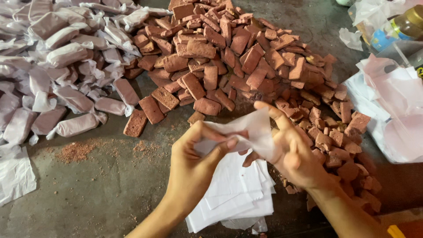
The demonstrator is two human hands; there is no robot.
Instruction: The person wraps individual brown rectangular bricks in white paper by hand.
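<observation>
1. Dark, stained grey surface (88, 194) fills the view, dusted with reddish crumbs (77, 150) on its left part.
2. Two hands work at the near edge. The left hand (194, 165) pinches one thin white paper sheet (246, 132) between thumb and fingers; the right hand (293, 152) holds the same sheet's other side, fingers curled around it with the index raised.
3. One stack of white paper squares (233, 194) lies directly under the hands; its sheets cannot be counted.
4. One large heap of reddish-brown rectangular blocks (246, 66) spreads behind and to the right of the hands, far too many to count, some broken.
5. One heap of paper-wrapped blocks (66, 57) covers the upper left, cut off by the frame.
6. At the right edge, loose pinkish-white paper sheets (387, 110) and one amber bottle (403, 26) are partly cropped; whether anything sits inside the held sheet is hard to make out.
</observation>
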